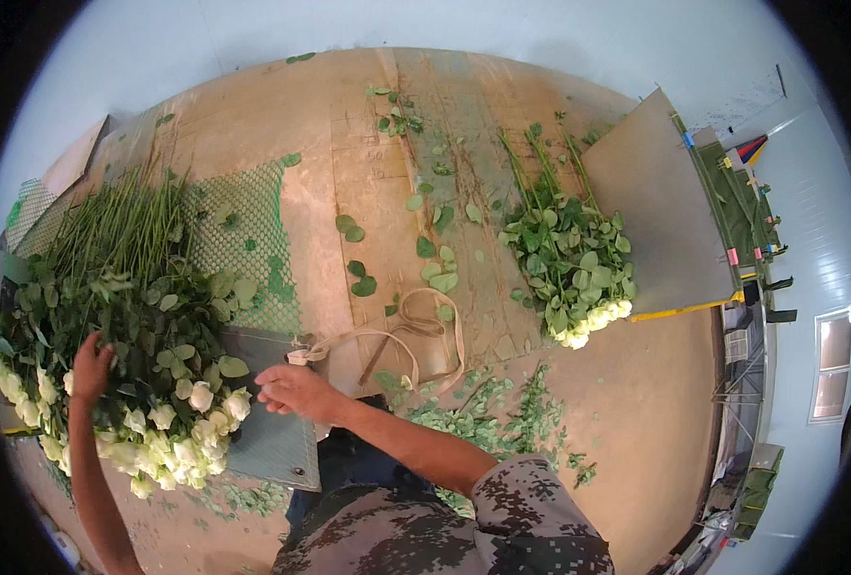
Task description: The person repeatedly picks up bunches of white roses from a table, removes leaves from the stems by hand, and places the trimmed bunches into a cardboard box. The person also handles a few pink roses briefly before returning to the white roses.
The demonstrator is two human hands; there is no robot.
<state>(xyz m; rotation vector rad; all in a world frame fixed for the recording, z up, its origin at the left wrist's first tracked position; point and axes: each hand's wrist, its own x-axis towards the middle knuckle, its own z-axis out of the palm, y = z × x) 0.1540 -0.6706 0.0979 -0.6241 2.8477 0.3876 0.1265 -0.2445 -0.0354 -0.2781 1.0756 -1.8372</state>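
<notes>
A large heap of white roses (181, 449) with long green stems (120, 223) lies at the left of the table, blooms towards me. My left hand (91, 366) reaches in among the leaves above the blooms; whether its fingers grip a stem is hidden. Just right of the heap, my right hand (292, 392) is held over the grey mat (274, 424), fingers partly curled, with nothing plainly visible in it. A smaller bunch of white roses (591, 323) lies on the right side of the table, its stems pointing away from me.
Green plastic netting (242, 244) lies under the left heap. A beige strap (461, 338) curls at the table's near edge. Loose leaves (425, 248) dot the wooden table (310, 158). A grey board (655, 208) stands right of the small bunch. Cut foliage (497, 417) covers part of the floor.
</notes>
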